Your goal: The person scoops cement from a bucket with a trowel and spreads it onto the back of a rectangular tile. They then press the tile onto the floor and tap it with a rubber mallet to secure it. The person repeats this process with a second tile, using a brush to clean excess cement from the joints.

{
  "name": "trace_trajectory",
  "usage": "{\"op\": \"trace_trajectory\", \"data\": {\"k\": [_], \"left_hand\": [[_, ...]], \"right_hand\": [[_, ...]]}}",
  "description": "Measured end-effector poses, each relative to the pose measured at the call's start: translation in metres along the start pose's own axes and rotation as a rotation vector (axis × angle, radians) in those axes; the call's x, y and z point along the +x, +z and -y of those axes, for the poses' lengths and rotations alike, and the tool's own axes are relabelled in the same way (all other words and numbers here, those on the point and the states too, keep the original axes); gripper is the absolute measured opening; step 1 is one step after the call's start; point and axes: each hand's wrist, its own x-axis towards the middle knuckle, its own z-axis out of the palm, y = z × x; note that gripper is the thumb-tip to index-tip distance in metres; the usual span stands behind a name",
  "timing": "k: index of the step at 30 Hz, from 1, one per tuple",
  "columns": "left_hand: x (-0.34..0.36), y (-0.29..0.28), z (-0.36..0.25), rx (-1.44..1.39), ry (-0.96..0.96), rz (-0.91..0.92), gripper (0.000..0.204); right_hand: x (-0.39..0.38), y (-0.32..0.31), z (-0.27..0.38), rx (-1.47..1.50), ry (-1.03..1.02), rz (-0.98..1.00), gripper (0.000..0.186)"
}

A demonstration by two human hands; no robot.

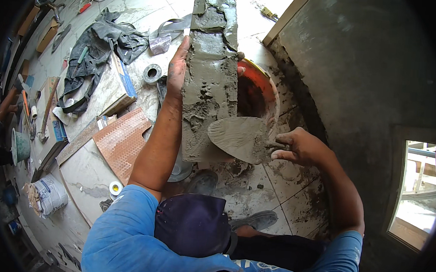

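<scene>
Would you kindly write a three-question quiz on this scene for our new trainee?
1. Multiple choice: what does the left hand hold? (a) a hammer, (b) the mortar-coated strip, (c) a cloth.
2. True or false: the visible part of the red bucket lies to the right of the strip.
3. Fill in the blank: the right hand grips the handle of a ____.

Key: 1: b. 2: true. 3: trowel.
</scene>
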Motion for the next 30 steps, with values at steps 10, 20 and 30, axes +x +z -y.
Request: {"op": "trace_trajectory", "data": {"k": [10,20,30], "left_hand": [[0.003,-0.011,-0.013,0.048,0.096,0.022,0.072],[-0.002,0.004,-0.002,0.042,0.18,0.018,0.079],[-0.023,0.001,0.024,-0.134,-0.072,0.133,0.081]], "right_hand": [[-0.089,0.007,-0.026,-0.078,0.182,-0.451,0.038],[-0.066,0.026,0.031,0.466,0.232,-0.34,0.037],[-0.011,-0.088,0.013,-0.377,0.278,-0.948,0.037]]}}
